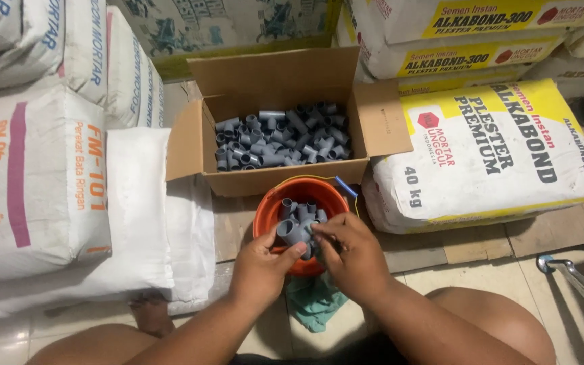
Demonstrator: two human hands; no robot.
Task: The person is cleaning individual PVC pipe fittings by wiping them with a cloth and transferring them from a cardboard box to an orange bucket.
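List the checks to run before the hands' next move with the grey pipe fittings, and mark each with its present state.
1. Left hand grips a grey fitting: ok.
2. Right hand touches the same fitting: cannot tell.
3. Orange bucket sits upright under the hands: ok.
4. Cardboard box open, fittings reachable: ok.
5. Bucket has room left: ok.
6. Green cloth clear of the bucket: not ok, it lies beneath it.

Building-supply storeroom: stacked mortar sacks (488, 152), boxed pipe fittings (282, 137).
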